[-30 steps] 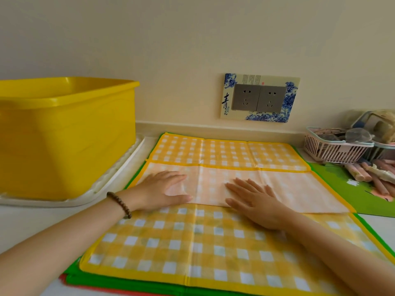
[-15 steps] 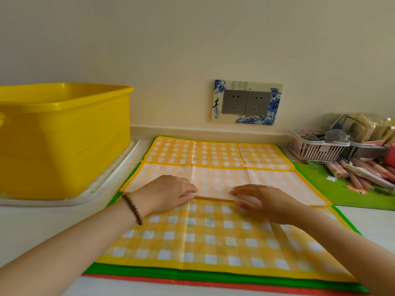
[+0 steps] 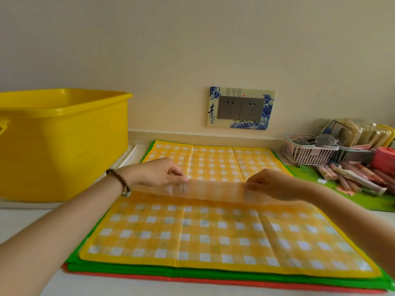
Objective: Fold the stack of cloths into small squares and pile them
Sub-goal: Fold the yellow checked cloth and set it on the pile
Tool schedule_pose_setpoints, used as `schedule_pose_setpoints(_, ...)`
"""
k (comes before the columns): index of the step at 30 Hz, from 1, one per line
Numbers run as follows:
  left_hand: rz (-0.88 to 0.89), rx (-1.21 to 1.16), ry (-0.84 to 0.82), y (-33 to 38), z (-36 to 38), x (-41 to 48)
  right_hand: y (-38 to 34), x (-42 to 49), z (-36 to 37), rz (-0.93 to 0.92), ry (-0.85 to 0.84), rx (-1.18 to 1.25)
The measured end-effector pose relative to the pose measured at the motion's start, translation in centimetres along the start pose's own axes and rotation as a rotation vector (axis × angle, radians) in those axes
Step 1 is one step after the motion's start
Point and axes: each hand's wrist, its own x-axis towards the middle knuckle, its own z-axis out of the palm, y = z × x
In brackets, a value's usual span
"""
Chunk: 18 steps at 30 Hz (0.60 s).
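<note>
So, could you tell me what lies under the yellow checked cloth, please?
Under the yellow checked cloth a green cloth shows along the near and left edges, with a red cloth edge beneath it. How many layers each colour holds, and anything further in, is covered.

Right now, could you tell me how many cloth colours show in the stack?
3: the yellow checked cloth on top, a green cloth edge beneath it, and a red cloth edge at the bottom. More layers may lie hidden between them.
</note>
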Motion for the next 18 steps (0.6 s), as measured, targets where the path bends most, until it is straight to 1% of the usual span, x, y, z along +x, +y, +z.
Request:
schedule_pose_setpoints(3, -0.051, -0.003, -0.164, 1.8, -2.4, -0.7, -1.0, -0.9, -2.3, -0.035, -0.125, 0.061)
schedule_pose_setpoints(4, -0.076, -0.027, -0.2, 2.5, -3.2, -0.9, -1.3, -1.1, -3.0, -0.044, -0.148, 0.108)
schedule_pose_setpoints(6, -0.109, -0.08, -0.232, 3.2, -4.6, -0.8, -1.9, -1.0, -4.2, -0.058, -0.143, 0.177)
schedule_pose_setpoints(7, -0.096, -0.077, -0.208, 3.5, -5.1, -0.6, -1.9, -0.6, -4.6, -0.064, -0.11, 0.169)
schedule_pose_setpoints(8, -0.073, -0.044, -0.141, 3.6, -5.4, -0.2, -1.9, 0.0, -4.9, -0.068, -0.054, 0.118)
schedule_pose_setpoints(11, 0.007, 0.051, 0.14, 3.3, -5.3, 1.5, -1.1, 2.7, -4.8, -0.057, 0.118, -0.121)
schedule_pose_setpoints(13, 0.045, 0.154, 0.26, 3.1, -4.3, 2.5, 0.0, 4.9, -3.9, -0.021, 0.193, -0.154)
schedule_pose_setpoints(15, 0.057, 0.212, 0.257, 2.7, -2.8, 3.5, 1.0, 6.9, -2.8, 0.039, 0.24, -0.156)
schedule_pose_setpoints(18, 0.025, 0.136, 0.134, 1.4, -0.1, 4.9, 2.1, 9.4, -0.9, 0.134, 0.251, -0.152)
